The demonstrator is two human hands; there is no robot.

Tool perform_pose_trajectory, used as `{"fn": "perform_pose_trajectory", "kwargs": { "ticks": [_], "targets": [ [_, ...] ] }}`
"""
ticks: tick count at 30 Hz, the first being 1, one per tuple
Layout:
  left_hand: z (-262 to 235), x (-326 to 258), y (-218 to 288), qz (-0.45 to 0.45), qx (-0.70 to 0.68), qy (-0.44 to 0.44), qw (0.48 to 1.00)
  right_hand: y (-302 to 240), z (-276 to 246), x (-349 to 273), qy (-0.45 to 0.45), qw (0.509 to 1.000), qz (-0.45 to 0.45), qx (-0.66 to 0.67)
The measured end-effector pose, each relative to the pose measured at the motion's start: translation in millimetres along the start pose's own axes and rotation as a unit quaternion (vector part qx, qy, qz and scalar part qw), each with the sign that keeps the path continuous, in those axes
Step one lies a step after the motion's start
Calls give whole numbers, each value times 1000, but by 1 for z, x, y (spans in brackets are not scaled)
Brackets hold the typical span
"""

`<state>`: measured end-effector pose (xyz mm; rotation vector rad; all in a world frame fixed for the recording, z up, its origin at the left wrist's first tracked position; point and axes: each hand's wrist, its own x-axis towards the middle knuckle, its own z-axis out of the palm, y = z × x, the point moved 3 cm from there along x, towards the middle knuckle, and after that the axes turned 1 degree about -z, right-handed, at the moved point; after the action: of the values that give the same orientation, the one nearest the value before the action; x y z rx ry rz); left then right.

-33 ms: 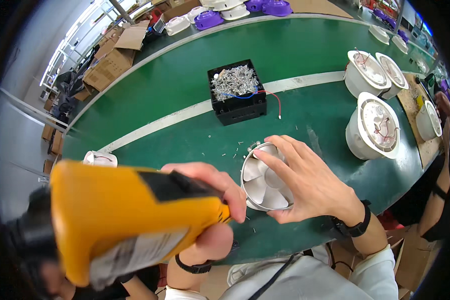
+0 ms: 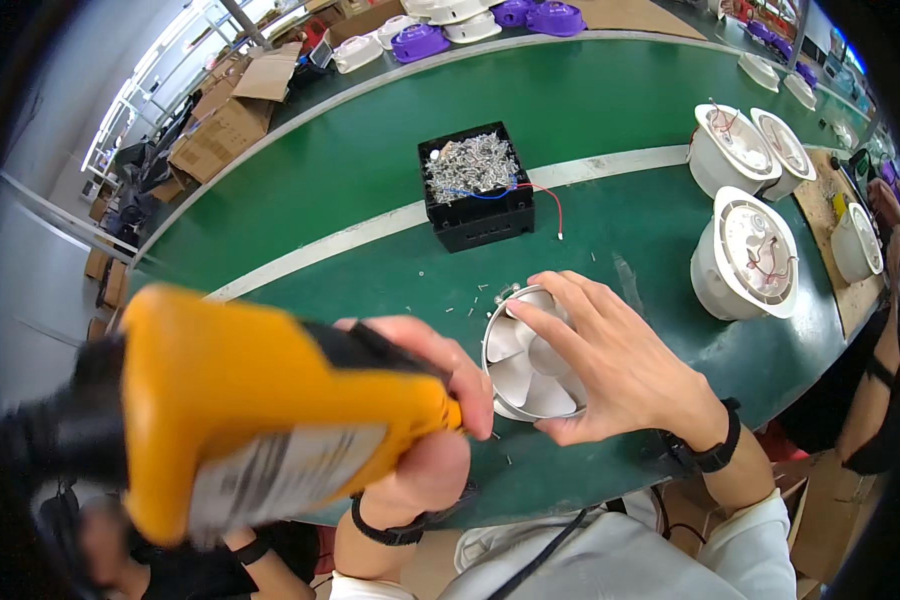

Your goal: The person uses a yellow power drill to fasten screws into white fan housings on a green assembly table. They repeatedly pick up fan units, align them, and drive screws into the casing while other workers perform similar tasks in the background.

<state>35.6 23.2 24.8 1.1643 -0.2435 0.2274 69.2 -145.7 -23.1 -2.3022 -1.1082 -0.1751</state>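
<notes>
My left hand (image 2: 438, 375) is closed around the grip of a large yellow and black power tool (image 2: 270, 410) with a white label on its side. The tool looms close to the camera at the left, and its working tip cannot be made out. Beside it, my right hand (image 2: 625, 365) curves its fingers and thumb over the rim of a round white fan housing (image 2: 515, 382), gripping it against the table. White fan blades show inside the ring. Small screws (image 2: 510, 292) lie at the far edge of the housing.
A black bin (image 2: 480, 232) full of screws stands beyond the fan, with a red and blue wire over it. White housings (image 2: 742, 255) with wires stand at the right. Loose screws dot the green table (image 2: 350, 210). Other people are at both sides.
The rear of the power tool has swung slightly upward, and a small white part at the left is now hidden behind it. My right hand and the fan housing look unmoved.
</notes>
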Motion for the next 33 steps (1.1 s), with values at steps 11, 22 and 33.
{"fn": "perform_pose_trajectory", "kwargs": {
  "ticks": [11,22,33],
  "targets": [
    [-26,-10,25,149,96,47,983,-27,8,-4,24,985,152,-76],
    [-17,-12,17,104,68,30,992,-23,6,-9,10,994,81,-70],
    [-10,-2,1,136,107,8,985,-2,0,-2,-23,1000,-10,-16]
  ]
}}
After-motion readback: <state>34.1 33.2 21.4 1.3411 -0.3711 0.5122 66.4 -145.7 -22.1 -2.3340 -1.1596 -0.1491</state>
